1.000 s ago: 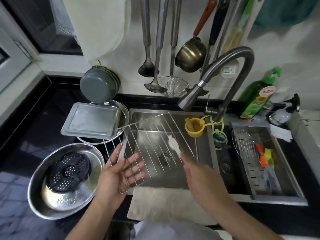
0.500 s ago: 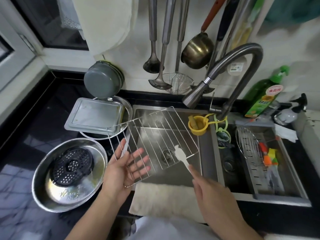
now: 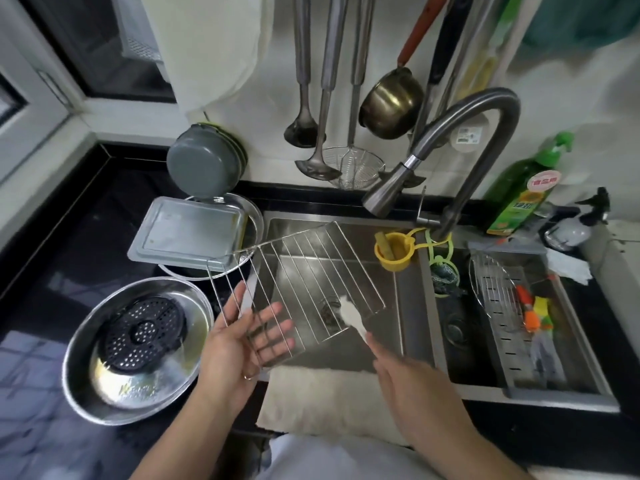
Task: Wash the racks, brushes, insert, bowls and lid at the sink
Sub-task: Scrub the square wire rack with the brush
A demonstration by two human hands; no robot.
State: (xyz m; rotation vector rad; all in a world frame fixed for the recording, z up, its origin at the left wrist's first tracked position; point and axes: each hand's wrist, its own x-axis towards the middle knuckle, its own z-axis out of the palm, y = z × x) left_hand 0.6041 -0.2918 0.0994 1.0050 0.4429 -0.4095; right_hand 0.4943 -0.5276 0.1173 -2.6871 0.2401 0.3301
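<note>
Head view. Left hand (image 3: 242, 344): palm up, fingers spread beneath the near-left corner of the wire rack (image 3: 294, 292), bearing it. Right hand (image 3: 412, 379): pinches the handle of a white brush (image 3: 349, 313); fingertips hidden behind the hand. Rack: tilted over the sink (image 3: 346, 355), wires running near-right to far-left, between both hands. Brush head touches its near-right edge, pointing far-left. Bowl (image 3: 83, 368) with perforated insert (image 3: 142, 334): left counter.

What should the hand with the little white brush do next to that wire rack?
Probably drag the white brush along the next wires. Its head sits against the wire rack near the lower right corner, the left hand props the rack from below with flat fingers over the sink, and the right hand holds the brush handle. The other wires look unbrushed, though that's hard to tell.
</note>
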